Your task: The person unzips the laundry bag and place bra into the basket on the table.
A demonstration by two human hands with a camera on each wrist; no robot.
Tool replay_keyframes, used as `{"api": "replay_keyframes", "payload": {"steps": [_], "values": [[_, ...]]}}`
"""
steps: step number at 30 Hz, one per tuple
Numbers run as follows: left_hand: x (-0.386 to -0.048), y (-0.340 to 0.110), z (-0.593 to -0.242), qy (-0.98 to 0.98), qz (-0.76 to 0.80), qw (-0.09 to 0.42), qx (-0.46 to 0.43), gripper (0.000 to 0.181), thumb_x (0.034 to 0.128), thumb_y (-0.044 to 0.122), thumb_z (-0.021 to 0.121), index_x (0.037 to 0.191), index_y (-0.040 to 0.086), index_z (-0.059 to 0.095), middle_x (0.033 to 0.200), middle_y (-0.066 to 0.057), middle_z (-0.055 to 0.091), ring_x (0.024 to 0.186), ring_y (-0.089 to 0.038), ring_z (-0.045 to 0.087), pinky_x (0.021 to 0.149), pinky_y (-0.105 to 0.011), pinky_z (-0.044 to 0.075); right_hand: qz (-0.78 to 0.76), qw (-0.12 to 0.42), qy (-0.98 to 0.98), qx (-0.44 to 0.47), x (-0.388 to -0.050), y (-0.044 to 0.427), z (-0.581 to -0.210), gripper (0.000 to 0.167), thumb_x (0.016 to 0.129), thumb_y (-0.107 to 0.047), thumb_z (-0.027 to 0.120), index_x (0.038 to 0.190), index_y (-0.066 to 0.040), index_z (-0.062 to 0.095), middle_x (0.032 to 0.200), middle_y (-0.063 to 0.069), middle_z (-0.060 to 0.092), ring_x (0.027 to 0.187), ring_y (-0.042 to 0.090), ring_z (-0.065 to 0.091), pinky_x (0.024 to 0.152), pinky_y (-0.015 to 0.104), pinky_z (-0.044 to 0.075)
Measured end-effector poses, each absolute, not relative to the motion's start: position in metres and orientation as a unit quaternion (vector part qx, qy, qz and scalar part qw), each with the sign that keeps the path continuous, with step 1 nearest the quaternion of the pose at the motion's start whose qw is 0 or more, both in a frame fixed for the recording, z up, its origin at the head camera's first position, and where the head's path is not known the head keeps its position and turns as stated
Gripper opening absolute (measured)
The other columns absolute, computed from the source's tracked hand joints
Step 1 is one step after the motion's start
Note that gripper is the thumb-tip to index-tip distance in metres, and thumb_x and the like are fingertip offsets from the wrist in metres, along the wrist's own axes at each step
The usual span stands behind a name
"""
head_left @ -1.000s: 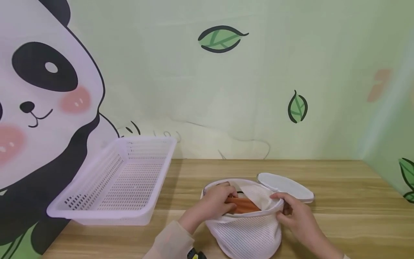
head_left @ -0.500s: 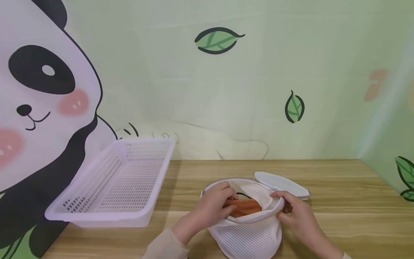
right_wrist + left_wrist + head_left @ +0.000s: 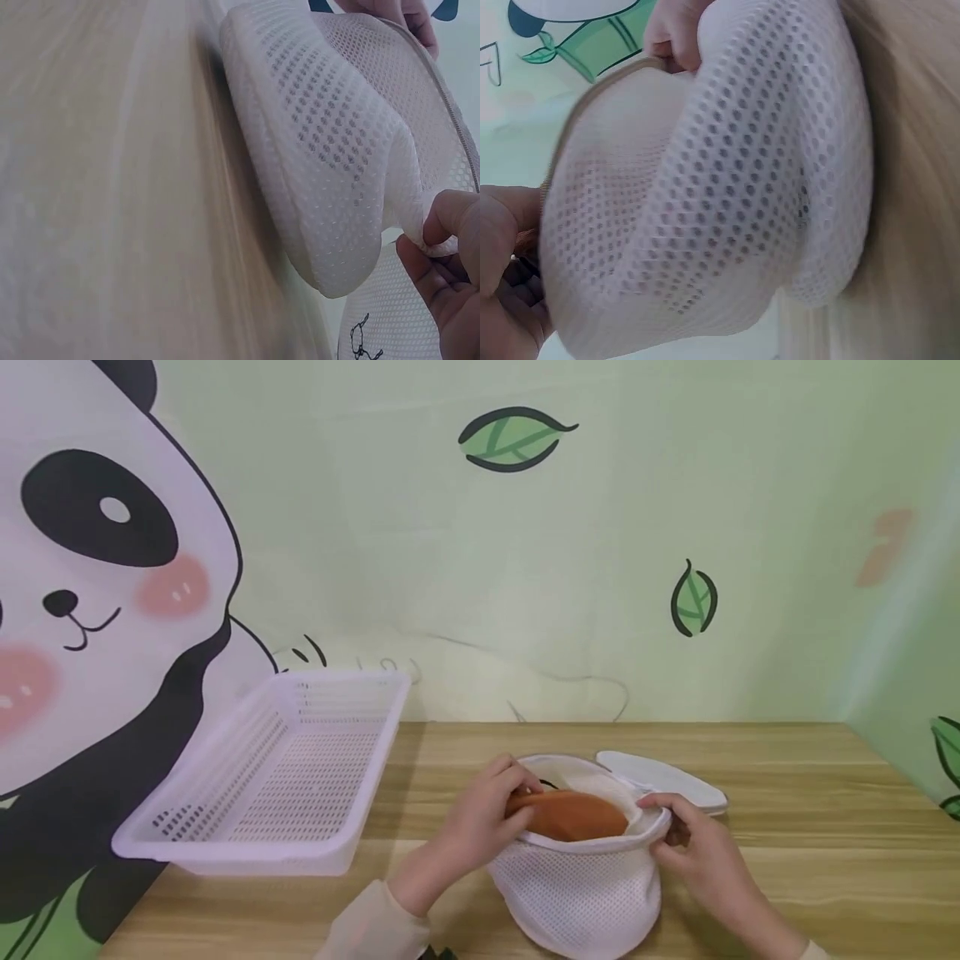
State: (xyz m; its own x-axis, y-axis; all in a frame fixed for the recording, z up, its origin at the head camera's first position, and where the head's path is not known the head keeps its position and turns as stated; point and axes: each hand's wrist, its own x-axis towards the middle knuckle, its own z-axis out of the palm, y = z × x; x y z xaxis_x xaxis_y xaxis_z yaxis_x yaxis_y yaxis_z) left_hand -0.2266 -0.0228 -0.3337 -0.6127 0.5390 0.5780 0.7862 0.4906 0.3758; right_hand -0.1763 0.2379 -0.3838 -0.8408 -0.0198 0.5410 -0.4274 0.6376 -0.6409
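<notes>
A white mesh laundry bag (image 3: 581,893) stands on the wooden table with its zipped mouth open. My left hand (image 3: 483,814) reaches over the bag's left rim and grips an orange-brown smooth fabric item (image 3: 577,817), which rises partly out of the mouth. A thin black strap or cord (image 3: 549,785) shows behind it; its lower part is hidden in the bag. At the right rim, my right hand (image 3: 697,852) pinches the bag's edge between thumb and fingers. The right wrist view shows that pinch (image 3: 431,244) closely. The bag's round lid flap (image 3: 667,778) lies folded back behind.
A pale plastic basket (image 3: 240,856) with perforated walls stands on the left; nothing is seen inside it. A fabric backdrop with a panda and leaves (image 3: 513,439) rises behind the table (image 3: 825,802). Something dark sits by the left sleeve at the bottom edge.
My left hand has lifted the orange-brown fabric item slightly, so more of it shows above the rim. The right hand keeps its pinch on the bag's edge.
</notes>
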Motion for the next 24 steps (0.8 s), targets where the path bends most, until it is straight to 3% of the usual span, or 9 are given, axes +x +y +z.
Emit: {"api": "replay_keyframes", "payload": {"steps": [8, 17, 24], "values": [[-0.225, -0.027, -0.328, -0.828, -0.345, 0.238, -0.374, 0.017, 0.0803, -0.003, 0.069, 0.095, 0.005, 0.067, 0.086, -0.004, 0.055, 0.077, -0.012, 0.054, 0.066, -0.018, 0.049, 0.394, 0.255, -0.874, 0.127, -0.177, 0.237, -0.387, 0.046, 0.066, 0.015, 0.062, 0.107, -0.006, 0.063, 0.076, -0.004, 0.056, 0.065, -0.007, 0.046, 0.055, 0.016, 0.042], [-0.225, -0.03, -0.32, -0.779, -0.351, 0.352, -0.381, 0.015, 0.0793, -0.002, 0.072, 0.092, 0.004, 0.065, 0.085, -0.008, 0.057, 0.078, -0.018, 0.055, 0.067, -0.023, 0.049, 0.396, 0.249, -0.875, 0.127, -0.177, 0.238, -0.388, 0.047, 0.066, 0.016, 0.063, 0.108, -0.005, 0.063, 0.078, -0.002, 0.056, 0.066, -0.007, 0.045, 0.056, 0.016, 0.042], [-0.225, -0.033, -0.316, -0.759, -0.353, 0.401, -0.373, 0.017, 0.0768, -0.003, 0.073, 0.09, 0.003, 0.065, 0.084, -0.009, 0.057, 0.076, -0.018, 0.054, 0.064, -0.024, 0.048, 0.401, 0.241, -0.874, 0.128, -0.178, 0.237, -0.389, 0.047, 0.067, 0.017, 0.063, 0.108, -0.005, 0.063, 0.081, 0.0, 0.059, 0.066, -0.006, 0.046, 0.056, 0.015, 0.043]]}}
